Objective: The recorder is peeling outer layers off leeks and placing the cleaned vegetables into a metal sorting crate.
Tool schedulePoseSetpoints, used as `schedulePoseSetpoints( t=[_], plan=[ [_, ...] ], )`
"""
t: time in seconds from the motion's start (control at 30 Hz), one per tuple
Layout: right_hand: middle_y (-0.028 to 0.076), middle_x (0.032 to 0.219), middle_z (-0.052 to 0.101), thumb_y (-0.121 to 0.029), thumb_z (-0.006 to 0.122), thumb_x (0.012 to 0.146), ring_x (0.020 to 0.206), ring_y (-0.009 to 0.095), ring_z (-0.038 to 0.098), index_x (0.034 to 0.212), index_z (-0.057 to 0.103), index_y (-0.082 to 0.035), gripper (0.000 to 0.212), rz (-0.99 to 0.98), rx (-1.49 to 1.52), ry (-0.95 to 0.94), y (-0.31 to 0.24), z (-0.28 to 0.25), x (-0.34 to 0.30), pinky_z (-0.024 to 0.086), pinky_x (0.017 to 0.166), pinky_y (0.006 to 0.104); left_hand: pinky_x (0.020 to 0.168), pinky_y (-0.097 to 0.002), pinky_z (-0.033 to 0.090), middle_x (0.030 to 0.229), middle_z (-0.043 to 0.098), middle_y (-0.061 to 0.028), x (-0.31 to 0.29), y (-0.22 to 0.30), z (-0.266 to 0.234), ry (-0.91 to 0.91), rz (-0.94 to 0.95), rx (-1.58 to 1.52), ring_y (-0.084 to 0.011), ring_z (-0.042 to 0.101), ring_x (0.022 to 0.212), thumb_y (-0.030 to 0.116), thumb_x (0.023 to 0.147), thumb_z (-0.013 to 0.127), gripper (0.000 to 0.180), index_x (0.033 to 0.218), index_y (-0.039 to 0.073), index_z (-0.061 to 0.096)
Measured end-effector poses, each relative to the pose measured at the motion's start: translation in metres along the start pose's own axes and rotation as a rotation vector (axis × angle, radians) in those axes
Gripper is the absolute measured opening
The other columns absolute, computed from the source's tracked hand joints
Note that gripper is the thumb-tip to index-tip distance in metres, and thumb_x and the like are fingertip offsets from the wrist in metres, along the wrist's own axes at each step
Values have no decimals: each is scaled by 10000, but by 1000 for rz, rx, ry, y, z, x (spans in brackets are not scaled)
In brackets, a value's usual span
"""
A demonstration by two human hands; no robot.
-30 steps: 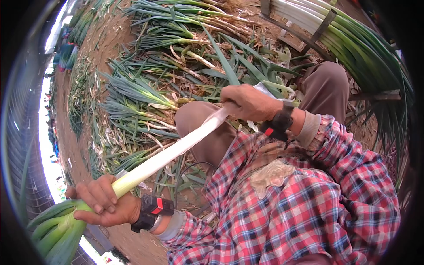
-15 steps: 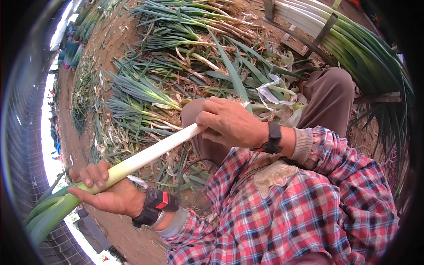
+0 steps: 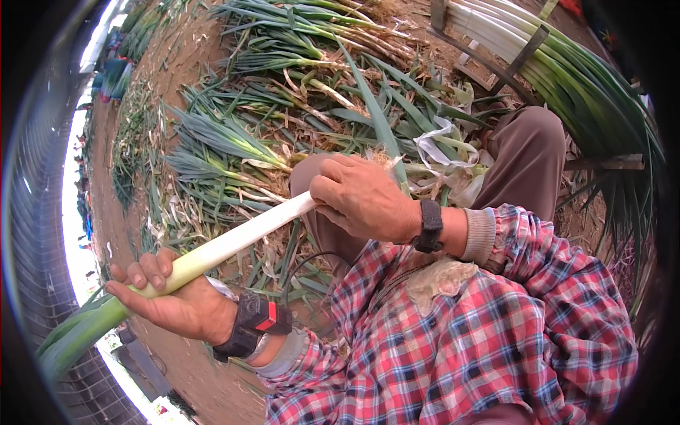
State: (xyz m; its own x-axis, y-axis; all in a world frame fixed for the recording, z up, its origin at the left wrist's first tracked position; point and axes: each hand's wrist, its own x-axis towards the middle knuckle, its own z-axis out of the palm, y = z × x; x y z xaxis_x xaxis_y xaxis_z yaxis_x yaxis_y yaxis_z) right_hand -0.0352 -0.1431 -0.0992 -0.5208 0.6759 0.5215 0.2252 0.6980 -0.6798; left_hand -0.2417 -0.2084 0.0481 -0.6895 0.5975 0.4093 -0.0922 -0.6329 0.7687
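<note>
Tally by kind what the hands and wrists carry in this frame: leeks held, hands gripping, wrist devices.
Long white-stalked green-leaved leek held: 1
Hands gripping it: 2, left hand and right hand
Black wrist devices: 2, red-marked one, plain band
Total: 5

Dirt ground (image 3: 177,85) under leek piles (image 3: 283,106)
</note>
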Motion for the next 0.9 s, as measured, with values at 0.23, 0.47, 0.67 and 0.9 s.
schedulePoseSetpoints(
  t=[0.23, 0.47, 0.67, 0.9],
  plan=[
    [98, 829, 486, -99, 666, 776, 799, 315, 522, 848, 517, -60, 170, -71, -47, 70, 2, 6, -2, 430, 674, 413, 559, -252, 411, 691, 432, 34, 2, -1, -5, 51, -8, -4, -81, 429, 590, 202, 959, 605, 172, 932, 81, 485],
    [60, 859, 574, -51, 642, 794, 814, 189, 585, 863, 491, -29, 167, 140, 851, -72, 23, -13, -8, 465, 685, 343, 621, -296, 427, 757, 452, -24, 9, 4, -7, 152, 4, 3, -139, 463, 685, 115, 932, 593, 151, 882, 56, 463],
    [97, 776, 590, -61, 635, 823, 801, 234, 607, 878, 527, -19, 128, 513, 316, -296, 73, -43, -43, 475, 675, 343, 604, -286, 402, 738, 386, -20, 23, 14, -43, 24, -27, -77, -133, 438, 680, 117, 911, 607, 180, 858, 54, 447],
    [135, 1060, 569, -128, 679, 790, 954, 350, 590, 1064, 611, -79, 287, 387, 80, -36, 81, -48, -45, 487, 844, 406, 690, -331, 458, 821, 491, -58, 19, 13, -46, 130, 83, 52, -197, 518, 747, 163, 915, 576, 169, 957, 31, 478]
  ],
)
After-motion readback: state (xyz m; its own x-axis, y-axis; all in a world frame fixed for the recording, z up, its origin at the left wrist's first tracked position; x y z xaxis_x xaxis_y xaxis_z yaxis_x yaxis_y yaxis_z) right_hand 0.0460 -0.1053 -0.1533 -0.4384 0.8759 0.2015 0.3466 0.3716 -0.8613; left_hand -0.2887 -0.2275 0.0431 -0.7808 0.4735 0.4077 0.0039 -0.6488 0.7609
